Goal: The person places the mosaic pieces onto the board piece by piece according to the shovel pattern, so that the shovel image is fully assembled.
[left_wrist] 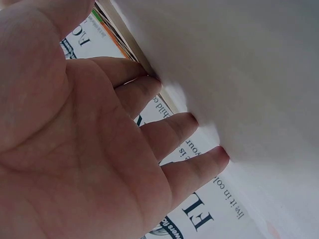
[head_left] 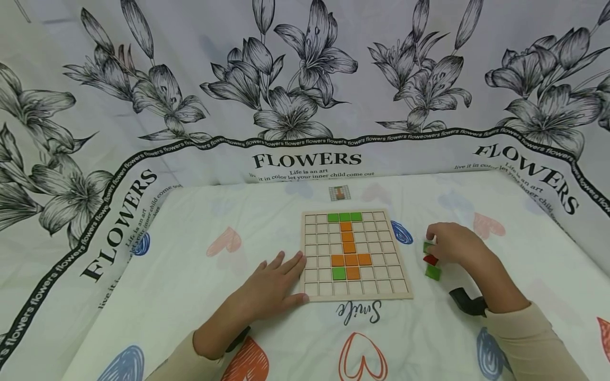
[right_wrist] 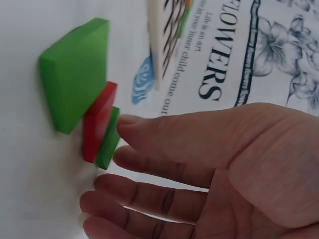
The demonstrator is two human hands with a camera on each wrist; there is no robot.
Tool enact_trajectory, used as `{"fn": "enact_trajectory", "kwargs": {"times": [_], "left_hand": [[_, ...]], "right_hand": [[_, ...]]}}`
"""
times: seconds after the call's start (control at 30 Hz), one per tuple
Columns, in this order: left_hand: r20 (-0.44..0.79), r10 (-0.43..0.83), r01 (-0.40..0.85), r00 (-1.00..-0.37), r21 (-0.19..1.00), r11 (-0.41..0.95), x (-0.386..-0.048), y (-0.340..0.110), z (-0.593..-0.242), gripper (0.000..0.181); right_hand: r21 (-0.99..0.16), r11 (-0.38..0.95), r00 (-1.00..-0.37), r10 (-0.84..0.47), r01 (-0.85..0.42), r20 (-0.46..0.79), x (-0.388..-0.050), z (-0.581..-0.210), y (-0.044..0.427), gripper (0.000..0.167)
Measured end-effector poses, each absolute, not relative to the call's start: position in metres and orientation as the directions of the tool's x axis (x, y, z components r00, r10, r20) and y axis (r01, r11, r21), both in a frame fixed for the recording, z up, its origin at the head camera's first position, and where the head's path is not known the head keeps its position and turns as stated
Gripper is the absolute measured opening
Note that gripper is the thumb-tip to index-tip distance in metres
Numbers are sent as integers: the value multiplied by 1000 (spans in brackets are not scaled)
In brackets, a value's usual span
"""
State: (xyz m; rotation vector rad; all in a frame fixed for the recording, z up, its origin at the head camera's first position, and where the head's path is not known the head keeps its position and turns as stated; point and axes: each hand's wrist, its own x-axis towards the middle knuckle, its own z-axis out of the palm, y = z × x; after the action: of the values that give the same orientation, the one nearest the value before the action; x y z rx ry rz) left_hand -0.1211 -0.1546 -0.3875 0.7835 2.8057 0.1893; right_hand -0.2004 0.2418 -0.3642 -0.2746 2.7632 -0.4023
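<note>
A square wooden grid board (head_left: 399, 286) lies flat, with several green and orange square tiles set in its cells. My left hand (head_left: 274, 288) rests at the board's left side, fingers straight and fingertips by its edge. To the right of the board, two green tiles and a red tile (right_wrist: 99, 122) lie close together on the cloth. The nearer green tile (head_left: 432, 272) is apart from my fingers. My right hand (head_left: 455, 243) is over the farther green tile (right_wrist: 108, 142), thumb and index fingertips beside it, fingers slightly bent. Whether they touch it I cannot tell.
A small card with a grid picture (head_left: 339, 193) lies beyond the board. White printed cloth (head_left: 181, 296) covers the table, and a flower-patterned curtain (head_left: 305, 69) stands behind and at both sides. A black band (head_left: 466, 302) shows by the right wrist.
</note>
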Motion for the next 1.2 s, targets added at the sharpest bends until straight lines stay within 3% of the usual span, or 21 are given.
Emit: {"fn": "enact_trajectory", "kwargs": {"times": [0.27,0.6,1.2], "left_hand": [[-166,528,502,-833,176,847,-122,-155,-388,78],[-172,527,499,-832,182,848,-122,-155,-389,78],[-174,527,498,-832,185,847,-121,-155,-388,78]], "right_hand": [[-312,943,-933,-214,-119,-290,-204,-371,240,20],[-424,897,-934,-251,-126,-254,-208,-374,238,11],[-563,817,-927,-298,-125,-227,-206,-372,243,9]]}}
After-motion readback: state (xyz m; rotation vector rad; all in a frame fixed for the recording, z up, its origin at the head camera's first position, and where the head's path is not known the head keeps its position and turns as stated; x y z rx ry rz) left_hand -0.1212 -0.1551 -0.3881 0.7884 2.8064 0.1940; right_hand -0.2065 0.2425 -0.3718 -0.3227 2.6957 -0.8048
